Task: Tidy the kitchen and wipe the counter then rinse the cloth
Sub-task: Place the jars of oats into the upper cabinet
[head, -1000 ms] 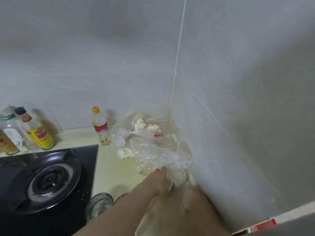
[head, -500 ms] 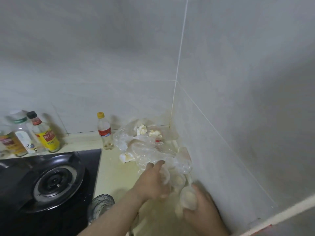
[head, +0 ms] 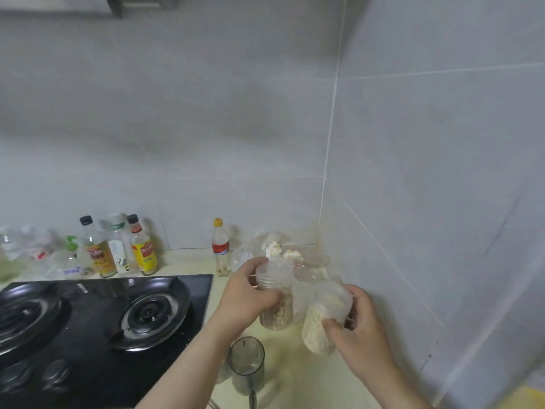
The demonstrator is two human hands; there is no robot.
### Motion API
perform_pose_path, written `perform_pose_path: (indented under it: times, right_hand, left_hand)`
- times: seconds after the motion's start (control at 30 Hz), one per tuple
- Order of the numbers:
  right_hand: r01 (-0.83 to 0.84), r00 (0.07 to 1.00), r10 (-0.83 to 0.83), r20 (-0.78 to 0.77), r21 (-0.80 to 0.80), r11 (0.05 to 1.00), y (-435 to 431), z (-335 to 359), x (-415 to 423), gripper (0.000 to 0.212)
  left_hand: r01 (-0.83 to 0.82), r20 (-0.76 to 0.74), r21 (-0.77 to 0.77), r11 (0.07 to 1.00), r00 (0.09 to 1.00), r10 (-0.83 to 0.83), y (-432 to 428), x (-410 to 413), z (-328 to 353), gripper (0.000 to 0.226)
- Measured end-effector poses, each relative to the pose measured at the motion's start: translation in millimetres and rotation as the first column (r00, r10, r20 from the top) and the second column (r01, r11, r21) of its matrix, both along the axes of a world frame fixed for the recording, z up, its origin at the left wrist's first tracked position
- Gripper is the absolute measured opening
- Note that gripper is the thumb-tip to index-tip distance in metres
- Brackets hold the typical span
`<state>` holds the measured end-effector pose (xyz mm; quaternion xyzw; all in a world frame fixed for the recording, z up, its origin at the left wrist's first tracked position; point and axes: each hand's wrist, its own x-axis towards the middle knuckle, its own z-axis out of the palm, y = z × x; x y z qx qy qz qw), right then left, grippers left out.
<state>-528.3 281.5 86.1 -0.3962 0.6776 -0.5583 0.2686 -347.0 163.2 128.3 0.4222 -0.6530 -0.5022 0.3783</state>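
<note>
Your left hand (head: 244,296) has its fingers curled round the shoulder of a clear plastic jar (head: 275,293). It is upright, has no lid, and is part full of brownish grain. Your right hand (head: 364,329) clamps fingers and thumb on a second jar (head: 323,317), tilted and packed with pale grain. The two jars sit side by side, close enough that they may touch. Both are low over the pale yellow counter (head: 295,376), near the right-hand tiled wall (head: 427,202). Whether either rests on the counter is unclear.

The task looks to be in its early, tidying part. Things are being gathered, the counter does not appear wiped, and neither the cloth nor a sink is in view. Wiping and rinsing are likely all yet to do.

Crumpled clear plastic bags (head: 280,252) holding pale lumps fill the corner behind the jars. A small yellow-capped bottle (head: 220,246) stands just left of them. A row of sauce bottles (head: 118,249) lines the back wall, behind a black gas hob (head: 103,320) on your left. A drinking glass (head: 247,361) stands right beside your left forearm, where a careless move could knock it. The glass, bags and bottle would all block a clean wipe.
</note>
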Motion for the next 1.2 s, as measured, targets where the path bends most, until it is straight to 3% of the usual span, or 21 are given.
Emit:
perform_pose_path:
  times: [0.23,0.5,0.67,0.87,0.97,1.2]
  right_hand:
    - [-0.093,0.995,0.085,-0.052,-0.182,0.979,17.3,62.3,10.6,0.062]
    - [-0.215,0.976,0.19,-0.104,-0.342,0.915,29.8,131.6,31.8,0.061]
    - [-0.26,0.966,0.223,-0.135,-0.457,0.851,27.3,190.7,42.3,0.045]
    - [-0.355,0.933,0.254,-0.253,-0.554,0.753,9.8,270.6,55.4,0.047]
    - [-0.367,0.929,0.246,-0.277,-0.6,0.711,-3.3,309.9,59.6,0.047]
    - [-0.392,0.92,0.239,-0.311,-0.693,0.605,-26.5,397.0,68.1,0.055]
  left_hand:
    - [-0.073,-0.067,-0.102,0.992,0.996,0.066,32.3,41.5,55.6,0.078]
    - [-0.12,-0.172,-0.218,0.969,0.982,0.083,61.9,72.8,120.6,0.057]
    - [-0.147,-0.304,-0.282,0.948,0.951,0.057,66.5,88.4,176.9,0.067]
    - [-0.132,-0.397,-0.424,0.896,0.917,-0.053,55.9,97.1,255.8,0.072]
    - [-0.15,-0.432,-0.478,0.866,0.898,-0.083,42.2,99.6,294.3,0.059]
    - [-0.174,-0.428,-0.608,0.774,0.893,-0.136,14.3,109.7,376.2,0.064]
